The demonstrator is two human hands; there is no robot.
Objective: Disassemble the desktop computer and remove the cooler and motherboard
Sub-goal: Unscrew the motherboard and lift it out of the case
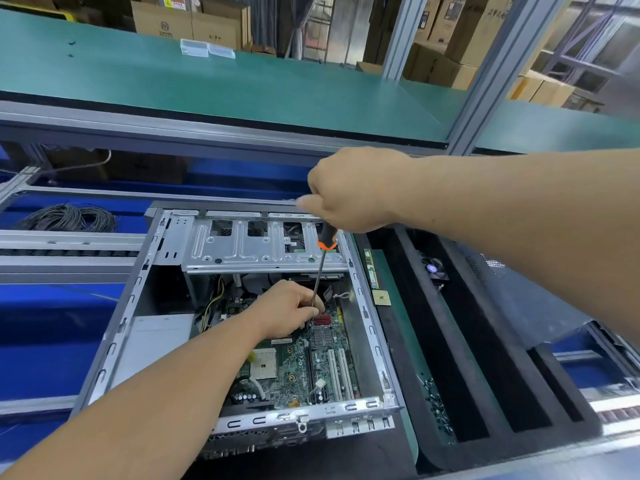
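One open computer case (242, 306) lies on the surface (408, 341), one motherboard (298, 362) still inside it. The right hand (349, 192) grips one screwdriver (320, 265) by its handle; the left hand (294, 308) pinches its shaft low down, above a red heatsink (322, 320). Two white slots (337, 374) stand side by side. Cardboard boxes (187, 22) fill the room behind a green shelf (207, 81).

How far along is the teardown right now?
Done: the case is open, the CPU socket sits bare, and a fan lies in the tray beside it. In hand: the right hand drives a screwdriver while the left hand steadies its shaft. Left: the motherboard is still inside.
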